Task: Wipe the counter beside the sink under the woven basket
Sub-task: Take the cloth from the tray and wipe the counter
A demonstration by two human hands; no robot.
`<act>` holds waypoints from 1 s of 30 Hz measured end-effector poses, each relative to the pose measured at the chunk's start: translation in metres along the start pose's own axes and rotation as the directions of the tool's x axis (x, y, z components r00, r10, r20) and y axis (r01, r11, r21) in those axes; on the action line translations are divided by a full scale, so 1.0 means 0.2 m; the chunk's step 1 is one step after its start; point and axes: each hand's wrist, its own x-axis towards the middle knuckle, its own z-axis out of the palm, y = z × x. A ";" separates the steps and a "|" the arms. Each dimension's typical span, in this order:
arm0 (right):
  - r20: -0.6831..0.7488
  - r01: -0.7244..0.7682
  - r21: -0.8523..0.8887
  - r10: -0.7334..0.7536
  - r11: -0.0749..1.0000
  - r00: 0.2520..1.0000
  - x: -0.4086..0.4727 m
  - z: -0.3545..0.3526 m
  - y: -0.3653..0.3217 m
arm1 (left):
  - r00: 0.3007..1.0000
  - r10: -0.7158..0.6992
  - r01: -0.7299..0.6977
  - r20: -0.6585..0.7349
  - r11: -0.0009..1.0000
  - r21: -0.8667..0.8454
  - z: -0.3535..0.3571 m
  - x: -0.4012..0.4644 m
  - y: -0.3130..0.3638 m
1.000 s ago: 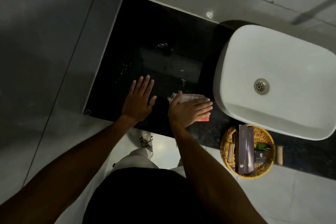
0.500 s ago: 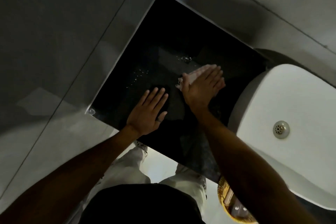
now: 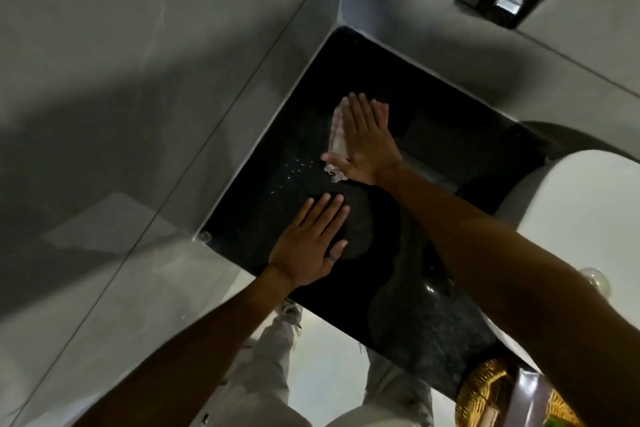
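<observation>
The black stone counter (image 3: 433, 156) fills the corner left of the white sink (image 3: 568, 218). My right hand (image 3: 367, 142) lies flat on a pale pink cloth (image 3: 337, 135) and presses it onto the counter near the back left. My left hand (image 3: 311, 246) rests flat on the counter near its front edge, fingers spread, holding nothing. Water droplets (image 3: 294, 170) glint between the hands. The woven basket (image 3: 485, 395) sits at the counter's front right, partly hidden by my right forearm.
Grey tiled walls (image 3: 138, 80) enclose the counter at the left and the back. A dark dispenser (image 3: 509, 0) hangs on the back wall above. The sink's side stands close to the right of the wiped area.
My right hand has slid the cloth away from the front edge toward the back left corner. My left hand has stayed near the front edge. The view has tilted up, cutting off most of the basket.
</observation>
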 end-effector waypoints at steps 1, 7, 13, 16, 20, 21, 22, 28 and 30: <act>0.011 -0.008 0.018 0.008 1.000 1.000 -0.01 -0.03 0.00 | 1.000 -0.001 0.001 0.011 1.000 -0.007 -0.02 0.00 0.01; -0.198 -0.545 0.426 0.662 0.723 0.723 -0.46 0.00 -0.11 | 0.998 -0.054 0.054 -0.016 0.998 -0.033 -0.12 -0.02 0.04; -0.031 -0.726 0.313 0.771 0.612 0.636 -0.86 0.25 -0.24 | 0.982 0.086 -0.110 -0.168 0.985 -0.136 -0.26 0.28 -0.07; -0.076 -0.735 0.269 0.775 0.622 0.628 -0.86 0.29 -0.24 | 0.969 0.153 -0.179 -0.192 0.975 -0.129 -0.35 0.60 -0.19; -0.129 -0.740 0.269 0.785 0.616 0.606 -0.84 0.34 -0.23 | 0.969 0.231 -0.230 0.092 0.973 -0.020 -0.37 0.94 -0.27; -0.142 -0.744 0.265 0.788 0.613 0.599 -0.84 0.35 -0.22 | 0.960 0.237 -0.238 0.147 0.971 -0.007 -0.34 0.98 -0.25; -0.154 -0.747 0.262 0.791 0.610 0.592 -0.84 0.36 -0.22 | 0.959 0.224 -0.225 0.172 0.974 -0.011 -0.31 1.00 -0.22; -0.171 -0.757 0.240 0.794 0.608 0.584 -0.83 0.38 -0.22 | 0.997 -0.057 0.061 0.050 0.996 -0.072 -0.21 0.90 -0.13; -0.171 -0.756 0.243 0.794 0.608 0.583 -0.83 0.38 -0.22 | 0.976 -0.212 0.215 0.044 0.972 -0.094 -0.22 0.83 -0.12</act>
